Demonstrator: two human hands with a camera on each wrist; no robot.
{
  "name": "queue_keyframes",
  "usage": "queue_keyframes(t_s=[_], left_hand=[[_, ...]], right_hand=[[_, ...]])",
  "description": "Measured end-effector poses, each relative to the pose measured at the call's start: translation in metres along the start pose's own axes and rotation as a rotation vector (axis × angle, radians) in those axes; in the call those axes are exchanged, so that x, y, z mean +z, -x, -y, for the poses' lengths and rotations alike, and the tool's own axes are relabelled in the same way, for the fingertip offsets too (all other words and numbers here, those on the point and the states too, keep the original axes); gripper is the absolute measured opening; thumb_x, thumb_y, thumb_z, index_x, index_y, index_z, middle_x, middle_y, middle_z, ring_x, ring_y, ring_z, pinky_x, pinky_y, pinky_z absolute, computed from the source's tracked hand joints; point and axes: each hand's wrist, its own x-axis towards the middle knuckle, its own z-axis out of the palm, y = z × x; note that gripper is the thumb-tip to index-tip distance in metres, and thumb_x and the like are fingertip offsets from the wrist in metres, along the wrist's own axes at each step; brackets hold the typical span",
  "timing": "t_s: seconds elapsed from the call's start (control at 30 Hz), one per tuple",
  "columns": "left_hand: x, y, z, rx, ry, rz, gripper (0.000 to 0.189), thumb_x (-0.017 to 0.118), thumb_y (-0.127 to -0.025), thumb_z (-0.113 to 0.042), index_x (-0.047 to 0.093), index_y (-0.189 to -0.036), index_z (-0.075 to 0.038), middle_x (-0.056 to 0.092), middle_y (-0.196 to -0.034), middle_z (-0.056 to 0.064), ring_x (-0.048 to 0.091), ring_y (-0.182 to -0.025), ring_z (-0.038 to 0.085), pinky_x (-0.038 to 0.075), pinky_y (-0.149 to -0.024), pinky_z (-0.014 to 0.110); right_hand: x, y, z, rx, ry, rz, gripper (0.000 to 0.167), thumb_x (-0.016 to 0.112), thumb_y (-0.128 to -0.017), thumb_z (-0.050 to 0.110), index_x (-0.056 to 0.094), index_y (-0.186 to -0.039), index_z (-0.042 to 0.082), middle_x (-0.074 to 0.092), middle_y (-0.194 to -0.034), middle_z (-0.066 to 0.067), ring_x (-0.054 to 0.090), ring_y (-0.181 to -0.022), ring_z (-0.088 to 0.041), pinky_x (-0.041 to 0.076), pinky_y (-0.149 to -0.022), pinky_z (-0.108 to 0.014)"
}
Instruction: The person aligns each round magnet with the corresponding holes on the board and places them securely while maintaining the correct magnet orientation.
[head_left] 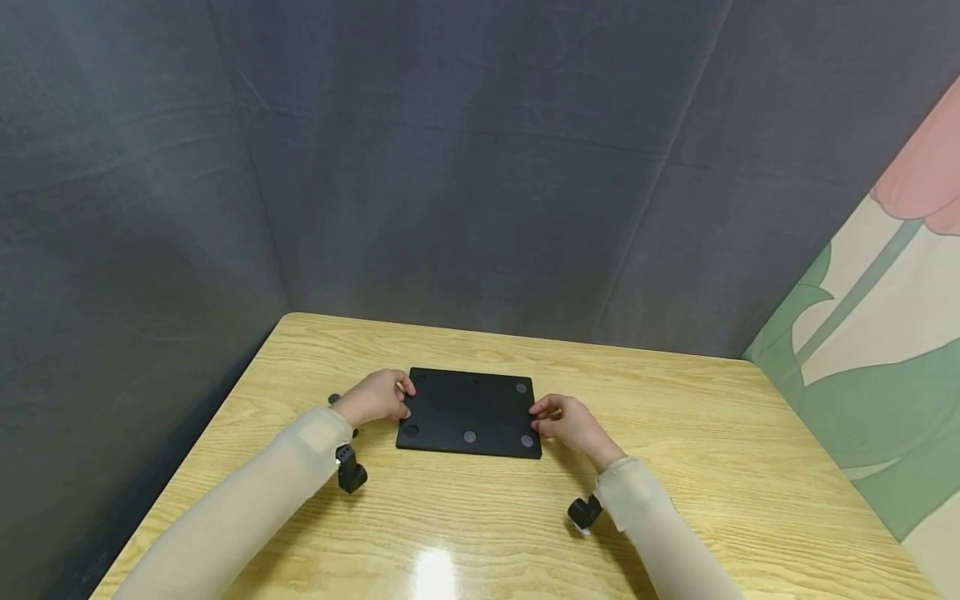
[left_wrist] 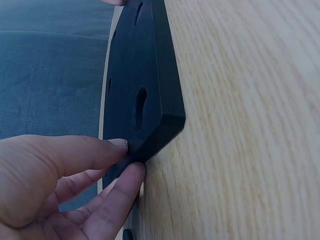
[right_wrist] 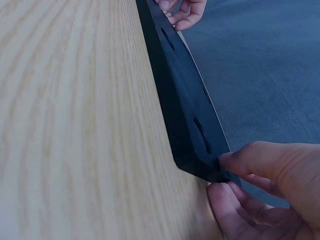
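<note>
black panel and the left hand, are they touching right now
Touching. The left wrist view shows it: the thumb of the left hand rests on the face of the black panel, and a fingertip meets its edge.

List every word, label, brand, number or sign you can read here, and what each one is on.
None: no readable text in any view.
Black board: round spots, no lettering visible.
Wooden table: grain only.
Flower mural: painted shapes, no visible words.
Left wrist device and right wrist device: too small to tell whether they carry markings.
</note>
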Motion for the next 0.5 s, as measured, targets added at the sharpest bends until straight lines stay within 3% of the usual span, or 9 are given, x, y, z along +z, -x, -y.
queue_keyframes(t_s=[0.5], left_hand=[[0.0002, 0.0003, 0.0012, 0.006, 0.004, 0.005, 0.030, 0.072, -0.082, 0.002, 0.060, -0.109, -0.002, 0.051, -0.087, 0.007, 0.054, -0.068, 0.016, 0.050, -0.064, 0.028]], right_hand=[[-0.0012, 0.0008, -0.0004, 0.006, 0.017, 0.019, 0.019, 0.063, -0.085, -0.004, 0.064, -0.104, -0.004, 0.060, -0.087, -0.009, 0.059, -0.077, -0.012, 0.049, -0.067, -0.025]])
